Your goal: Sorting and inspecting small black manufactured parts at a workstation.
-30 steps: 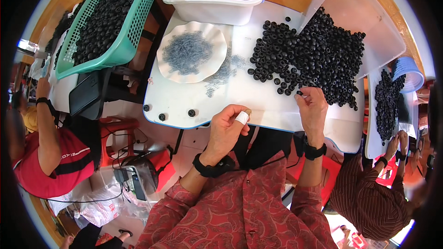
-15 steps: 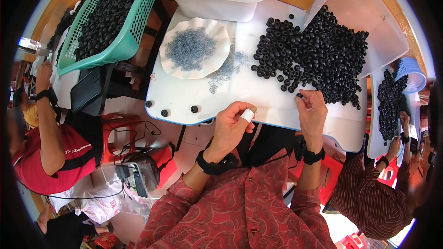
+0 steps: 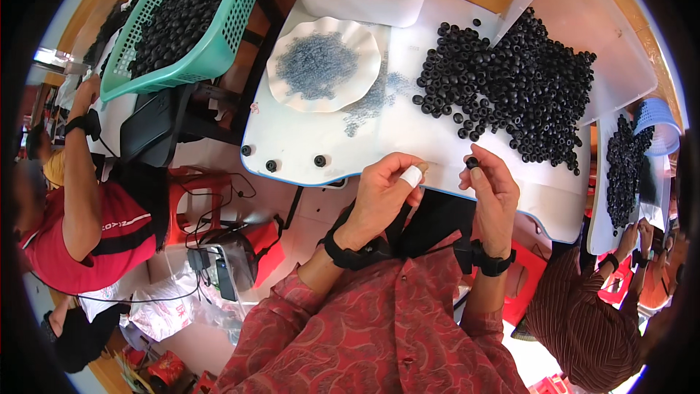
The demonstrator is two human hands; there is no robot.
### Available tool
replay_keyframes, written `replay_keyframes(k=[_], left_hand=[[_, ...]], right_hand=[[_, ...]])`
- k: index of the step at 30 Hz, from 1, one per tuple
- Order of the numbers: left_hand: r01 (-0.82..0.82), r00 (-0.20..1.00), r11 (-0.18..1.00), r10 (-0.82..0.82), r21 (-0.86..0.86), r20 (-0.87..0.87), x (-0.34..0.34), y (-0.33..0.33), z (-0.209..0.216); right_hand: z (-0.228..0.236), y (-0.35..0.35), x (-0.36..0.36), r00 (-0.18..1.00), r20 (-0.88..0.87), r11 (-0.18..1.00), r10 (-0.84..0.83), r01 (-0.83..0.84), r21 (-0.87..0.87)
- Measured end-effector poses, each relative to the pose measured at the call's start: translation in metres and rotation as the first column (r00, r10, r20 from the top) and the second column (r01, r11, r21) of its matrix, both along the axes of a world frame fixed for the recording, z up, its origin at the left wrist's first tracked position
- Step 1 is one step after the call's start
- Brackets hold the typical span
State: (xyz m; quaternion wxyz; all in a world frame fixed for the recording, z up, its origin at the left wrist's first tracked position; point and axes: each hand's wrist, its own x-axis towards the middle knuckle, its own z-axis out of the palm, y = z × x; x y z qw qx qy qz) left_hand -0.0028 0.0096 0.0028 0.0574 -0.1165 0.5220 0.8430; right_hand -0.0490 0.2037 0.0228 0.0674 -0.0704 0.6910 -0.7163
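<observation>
Between my right hand's (image 3: 497,191) thumb and fingers is a small black ring-shaped part (image 3: 472,163), raised over the table's near edge. My left hand (image 3: 380,195) is closed in a pinch just to its left, white tape wrapped on the thumb; what lies in the fingertips, if anything, is too small to make out. Beyond my right hand spreads a large heap of the same black parts (image 3: 525,87) on the white table (image 3: 430,135). A wavy-edged cream plate (image 3: 370,55) bears many tiny clear bluish pieces (image 3: 319,64), with more scattered beside it.
Several black parts (image 3: 319,160) sit apart near the table's left front edge. A white tub (image 3: 364,1) of black parts stands behind, a green basket (image 3: 211,58) of them at left. A clear bin (image 3: 612,51) lies tipped behind the heap. Co-workers sit on both sides.
My right hand has drawn back from the heap's near edge with the black part, now plainly seen in its fingers. My left hand stays pinched. The whole view has shifted slightly.
</observation>
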Motion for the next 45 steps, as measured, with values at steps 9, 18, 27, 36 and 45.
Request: replay_keyframes(k=[9,18,27,36,45], left_hand=[[0.003,1.0,0.992,-0.004,0.125,0.004,0.002,0.002,0.007],[0.005,1.0,0.986,-0.005,0.165,0.001,0.003,0.001,0.008],[-0.029,0.998,0.996,0.034,0.087,-0.049,0.004,0.002,0.01],[-0.047,0.99,0.988,0.028,-0.144,-0.136,0.006,0.001,0.012],[-0.293,0.852,0.797,-0.032,-0.527,-0.522,0.001,-0.005,0.007]], right_hand=[[-0.003,-0.016,0.015,0.989,0.085,0.968,0.122,-0.099,-0.231],[0.0,-0.026,0.022,0.985,0.104,0.974,0.138,-0.116,-0.195],[0.004,-0.034,0.03,0.995,-0.001,0.994,0.103,-0.102,0.028],[0.006,-0.039,0.031,0.996,-0.052,0.996,0.072,-0.069,0.061],[0.004,-0.037,0.032,0.992,-0.101,0.989,0.078,-0.064,0.132]])
